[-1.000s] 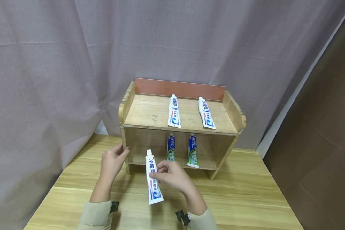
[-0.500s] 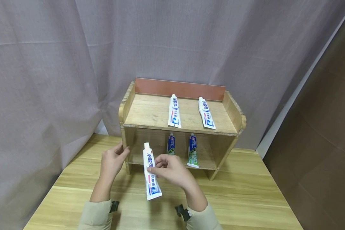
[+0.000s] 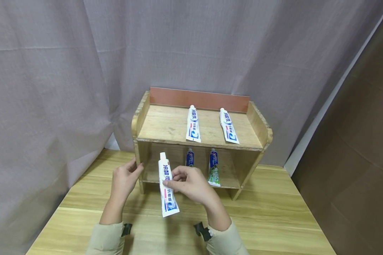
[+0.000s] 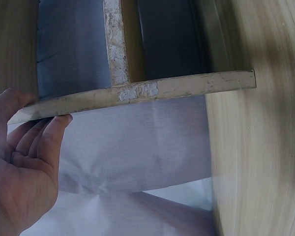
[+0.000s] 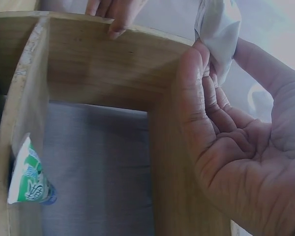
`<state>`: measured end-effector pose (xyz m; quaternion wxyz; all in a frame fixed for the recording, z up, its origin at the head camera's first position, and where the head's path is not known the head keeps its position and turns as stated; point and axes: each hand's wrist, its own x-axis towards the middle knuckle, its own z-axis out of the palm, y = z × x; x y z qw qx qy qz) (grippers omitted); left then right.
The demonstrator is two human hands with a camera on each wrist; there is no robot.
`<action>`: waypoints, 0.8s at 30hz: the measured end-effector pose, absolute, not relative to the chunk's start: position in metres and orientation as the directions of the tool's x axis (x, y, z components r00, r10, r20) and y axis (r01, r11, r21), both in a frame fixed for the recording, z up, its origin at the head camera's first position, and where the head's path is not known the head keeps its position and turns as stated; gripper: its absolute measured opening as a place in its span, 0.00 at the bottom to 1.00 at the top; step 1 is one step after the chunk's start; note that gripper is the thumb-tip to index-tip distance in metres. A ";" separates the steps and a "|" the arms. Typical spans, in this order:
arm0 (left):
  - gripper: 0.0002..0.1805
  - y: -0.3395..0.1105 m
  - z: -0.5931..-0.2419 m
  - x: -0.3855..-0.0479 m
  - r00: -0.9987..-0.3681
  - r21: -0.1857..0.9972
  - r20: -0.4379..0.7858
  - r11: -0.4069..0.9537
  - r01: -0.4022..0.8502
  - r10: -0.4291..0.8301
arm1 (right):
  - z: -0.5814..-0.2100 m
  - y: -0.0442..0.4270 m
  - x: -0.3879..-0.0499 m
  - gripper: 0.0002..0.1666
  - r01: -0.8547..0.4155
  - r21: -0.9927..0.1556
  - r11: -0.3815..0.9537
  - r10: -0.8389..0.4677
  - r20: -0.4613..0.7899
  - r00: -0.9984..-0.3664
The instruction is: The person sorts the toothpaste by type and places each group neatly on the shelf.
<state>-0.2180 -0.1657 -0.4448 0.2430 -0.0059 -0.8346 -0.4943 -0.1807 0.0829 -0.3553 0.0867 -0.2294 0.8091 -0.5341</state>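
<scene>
My right hand (image 3: 193,184) pinches a white toothpaste tube (image 3: 166,191) between thumb and fingers, cap up and tilted, in front of the wooden shelf's lower level. In the right wrist view the tube (image 5: 219,34) shows crumpled at the fingertips. My left hand (image 3: 124,179) grips the left side panel (image 4: 182,87) of the shelf, thumb on one face and fingers on the other. Two white toothpaste tubes, one left (image 3: 193,124) and one right (image 3: 229,125), lie on the top shelf. Below lie two blue-green tubes; the left one (image 3: 189,157) is partly hidden by my right hand, the right one (image 3: 214,168) shows whole.
The two-level wooden shelf (image 3: 166,124) stands on a wood-grain table (image 3: 274,216), a reddish board (image 3: 199,98) along its top back. A grey curtain (image 3: 191,46) hangs behind it. At the right is a brown surface (image 3: 354,141).
My right hand has raised the white toothpaste tube and brought it slightly left, toward the shelf's lower level. It now covers more of the left blue-green tube. My left hand stays on the side panel.
</scene>
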 end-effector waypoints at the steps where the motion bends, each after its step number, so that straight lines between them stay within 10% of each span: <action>1: 0.19 -0.166 -0.445 -0.218 -0.883 0.823 0.409 0.511 0.248 -0.230 | -0.354 0.083 -0.181 0.14 -0.281 -0.904 0.322 -0.464 0.108 -0.879; 24: 0.20 -0.166 -0.445 -0.219 -0.884 0.818 0.411 0.517 0.251 -0.221 | -0.316 0.075 -0.191 0.14 -0.372 -0.856 0.360 -0.421 0.207 -0.883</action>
